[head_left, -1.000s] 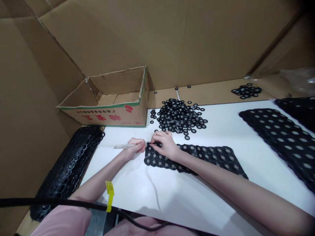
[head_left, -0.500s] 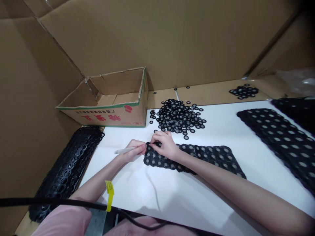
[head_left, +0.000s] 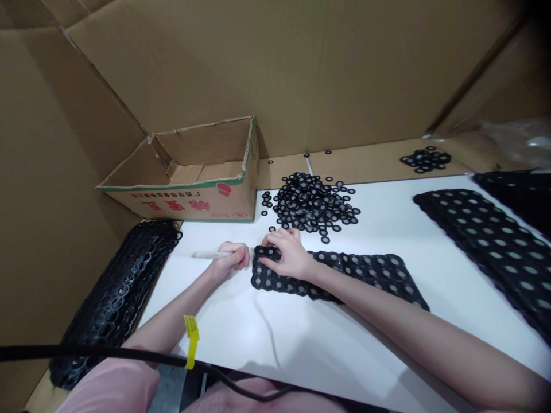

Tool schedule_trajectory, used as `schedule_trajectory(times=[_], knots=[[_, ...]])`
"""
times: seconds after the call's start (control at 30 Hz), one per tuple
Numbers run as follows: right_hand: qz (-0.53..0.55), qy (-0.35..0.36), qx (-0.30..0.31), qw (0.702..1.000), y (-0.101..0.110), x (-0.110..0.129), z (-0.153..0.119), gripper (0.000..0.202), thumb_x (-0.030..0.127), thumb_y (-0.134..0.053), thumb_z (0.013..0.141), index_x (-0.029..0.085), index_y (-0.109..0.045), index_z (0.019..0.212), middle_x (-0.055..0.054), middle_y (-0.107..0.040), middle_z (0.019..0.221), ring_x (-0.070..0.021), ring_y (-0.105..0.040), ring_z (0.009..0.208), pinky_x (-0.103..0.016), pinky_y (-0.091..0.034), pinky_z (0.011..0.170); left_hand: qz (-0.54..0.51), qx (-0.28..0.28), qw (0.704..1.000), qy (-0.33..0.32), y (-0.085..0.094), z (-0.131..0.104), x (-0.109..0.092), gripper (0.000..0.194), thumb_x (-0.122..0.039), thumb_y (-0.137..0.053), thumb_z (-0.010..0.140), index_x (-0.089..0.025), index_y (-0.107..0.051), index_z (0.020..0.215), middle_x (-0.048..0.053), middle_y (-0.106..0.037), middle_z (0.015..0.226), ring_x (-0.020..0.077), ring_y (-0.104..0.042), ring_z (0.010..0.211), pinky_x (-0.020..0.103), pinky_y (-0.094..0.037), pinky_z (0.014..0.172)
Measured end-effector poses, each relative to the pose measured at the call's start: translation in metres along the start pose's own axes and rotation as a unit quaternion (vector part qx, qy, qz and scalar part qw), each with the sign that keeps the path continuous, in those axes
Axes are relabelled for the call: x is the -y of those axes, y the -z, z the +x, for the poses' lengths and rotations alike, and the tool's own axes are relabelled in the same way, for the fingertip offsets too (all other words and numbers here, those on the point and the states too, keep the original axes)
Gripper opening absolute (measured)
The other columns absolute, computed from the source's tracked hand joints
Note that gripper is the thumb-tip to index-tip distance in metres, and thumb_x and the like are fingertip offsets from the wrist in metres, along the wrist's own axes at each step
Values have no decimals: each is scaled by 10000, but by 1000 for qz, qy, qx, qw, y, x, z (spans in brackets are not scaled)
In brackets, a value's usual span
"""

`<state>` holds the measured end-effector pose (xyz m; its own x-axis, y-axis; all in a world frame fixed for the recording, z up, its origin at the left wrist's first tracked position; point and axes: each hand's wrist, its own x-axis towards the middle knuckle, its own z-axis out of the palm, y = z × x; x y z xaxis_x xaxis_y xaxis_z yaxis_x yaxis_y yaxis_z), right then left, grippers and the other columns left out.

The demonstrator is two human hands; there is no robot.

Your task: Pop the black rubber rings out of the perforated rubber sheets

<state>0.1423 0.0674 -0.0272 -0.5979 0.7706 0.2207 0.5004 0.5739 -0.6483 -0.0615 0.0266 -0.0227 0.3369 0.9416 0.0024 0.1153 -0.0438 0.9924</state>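
My left hand (head_left: 233, 257) is closed around a slim white pen-like tool (head_left: 206, 254), whose back end sticks out to the left; its tip is beside the left end of a black sheet of joined rings with pale round centres (head_left: 379, 269). Over that same end, my right hand (head_left: 287, 252) rests on the sheet, thumb and forefinger parted with a bit of its edge showing between them. Part of the sheet is hidden under my right hand and forearm. Just beyond lies a heap of loose black rings with pale centres (head_left: 310, 203).
An open cardboard box (head_left: 193, 201) stands at the back left. A bundle of black ring sheets (head_left: 116, 292) lies along the left edge. More sheets (head_left: 491, 229) lie at right, near a small ring pile (head_left: 426, 159). A black cable (head_left: 107, 354) crosses in front.
My left hand and the white tool have drawn slightly left and turned flatter. The thumb and forefinger of my right hand have spread apart from a pinch at the sheet's corner.
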Motion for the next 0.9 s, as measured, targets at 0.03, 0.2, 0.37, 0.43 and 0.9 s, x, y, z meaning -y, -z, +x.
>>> schedule_trajectory(times=[0.03, 0.2, 0.37, 0.43, 0.9], knots=[[-4, -1, 8, 1000, 0, 0, 0, 250, 357, -710, 703, 201, -578, 846, -42, -676, 890, -243, -536, 935, -396, -238, 842, -1, 2, 1000, -1, 0, -1, 0, 534, -541, -494, 871, -111, -582, 567, 15, -466, 467, 89, -338, 431, 255, -207, 458], [-26, 2, 39, 999, 0, -3, 3, 277, 379, -728, 696, 171, -598, 824, -57, -671, 869, -248, -521, 939, -404, -233, 832, -3, 14, 1000, -6, -1, -2, -2, 513, -514, -521, 866, -99, -605, 578, 32, -502, 488, 90, -354, 433, 259, -207, 454], [-24, 7, 45, 999, -1, -4, 3, 259, 375, -723, 719, 172, -601, 822, -52, -664, 860, -241, -520, 927, -400, -235, 829, -5, 7, 1000, -21, -2, -2, -3, 513, -511, -503, 881, -98, -603, 595, 25, -500, 492, 86, -352, 437, 253, -209, 455], [-21, 9, 45, 999, -2, -4, 3, 252, 370, -722, 726, 171, -602, 822, -53, -663, 865, -239, -520, 926, -400, -233, 832, -5, 5, 1000, -23, -3, -2, -1, 517, -515, -503, 880, -97, -599, 590, 23, -498, 492, 86, -350, 441, 251, -211, 458], [4, 46, 41, 998, -3, -4, 3, 190, 323, -682, 747, 164, -613, 826, -34, -645, 845, -212, -524, 890, -390, -232, 830, 47, 94, 994, 7, 2, 5, -23, 534, -488, -455, 898, -148, -401, 489, -12, -363, 485, 94, -313, 488, 269, -219, 506]])
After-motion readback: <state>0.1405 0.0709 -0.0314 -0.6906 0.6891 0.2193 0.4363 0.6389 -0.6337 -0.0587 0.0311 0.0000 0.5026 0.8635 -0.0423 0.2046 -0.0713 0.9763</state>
